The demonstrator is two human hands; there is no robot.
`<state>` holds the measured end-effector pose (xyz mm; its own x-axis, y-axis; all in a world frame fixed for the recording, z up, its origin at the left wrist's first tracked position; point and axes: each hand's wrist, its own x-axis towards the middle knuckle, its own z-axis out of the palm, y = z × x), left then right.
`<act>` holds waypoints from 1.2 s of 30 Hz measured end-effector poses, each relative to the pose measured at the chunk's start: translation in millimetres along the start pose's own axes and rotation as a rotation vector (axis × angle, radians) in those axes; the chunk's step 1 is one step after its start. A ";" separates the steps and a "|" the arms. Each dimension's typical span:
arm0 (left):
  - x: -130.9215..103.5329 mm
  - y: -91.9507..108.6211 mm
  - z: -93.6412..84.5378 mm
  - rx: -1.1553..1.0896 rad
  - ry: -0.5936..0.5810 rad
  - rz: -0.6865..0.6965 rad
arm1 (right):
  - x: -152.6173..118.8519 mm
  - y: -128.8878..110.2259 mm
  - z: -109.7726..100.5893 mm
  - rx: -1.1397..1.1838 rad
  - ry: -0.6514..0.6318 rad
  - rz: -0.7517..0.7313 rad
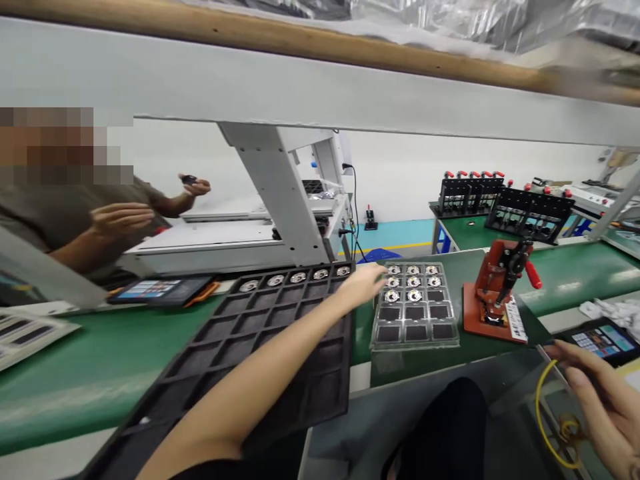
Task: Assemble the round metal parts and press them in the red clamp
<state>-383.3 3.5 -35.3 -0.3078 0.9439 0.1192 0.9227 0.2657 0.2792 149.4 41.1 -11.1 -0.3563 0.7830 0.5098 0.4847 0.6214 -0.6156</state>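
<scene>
My left hand (364,285) reaches across to the upper left edge of a clear plastic tray (456,340), its fingers drawn together beside the round parts there. Whatever those fingertips hold, if anything, is hidden. Several silvery round parts (413,296) fill the tray's far pockets; dark squares show in the nearer ones. Under my left forearm lies a black compartment tray (250,323) with a row of similar round parts (299,277) along its far side. My right hand (603,403) is at the lower right, thumb and fingers apart, by a thin grey edge and a yellow loop (540,407).
A red toggle press (493,293) stands right of the clear tray. A tablet (605,339) lies beyond my right hand. Across the green bench (100,373), a co-worker's hand (197,187) holds a small dark object. A shelf beam (320,87) runs overhead.
</scene>
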 end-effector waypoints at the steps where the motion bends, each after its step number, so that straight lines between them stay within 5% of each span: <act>1: 8.7 24.9 12.1 -0.010 -0.023 0.040 | -0.1 -5.1 1.0 -0.026 -0.015 -0.010; 3: 22.3 63.5 31.1 -0.004 -0.075 0.056 | -4.8 -6.9 -2.0 -0.064 -0.033 -0.025; 6: 34.4 89.8 44.3 0.030 -0.163 -0.009 | -23.5 8.7 -18.1 -0.059 0.006 0.012; 9: 37.3 93.7 41.0 0.038 -0.218 -0.055 | -46.7 30.8 -39.1 -0.073 0.071 0.074; 13: 25.4 113.6 22.1 -0.007 -0.152 0.031 | -62.7 41.4 -55.4 -0.080 0.110 0.201; 17: -4.6 177.8 5.1 -0.174 -0.108 0.316 | -53.9 22.7 -51.8 0.124 0.095 0.278; 21: -37.7 256.8 2.0 -0.483 0.013 0.880 | -30.6 -7.6 -39.0 0.371 -0.028 0.236; 25: -50.9 317.8 9.8 -0.484 0.218 1.321 | -14.9 -22.4 -36.4 0.500 -0.079 0.246; 30: -51.5 366.6 22.1 -0.518 0.340 1.486 | -20.8 -19.2 -58.8 0.413 0.022 0.242; 36: -50.7 425.9 42.4 -0.647 0.148 1.532 | -52.2 -3.0 -107.5 0.225 0.169 0.364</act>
<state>35.0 77.1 37.2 0.6762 0.2011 0.7087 0.1405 -0.9796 0.1439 252.4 -4.6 28.7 -0.0509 0.9477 0.3151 0.3620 0.3115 -0.8786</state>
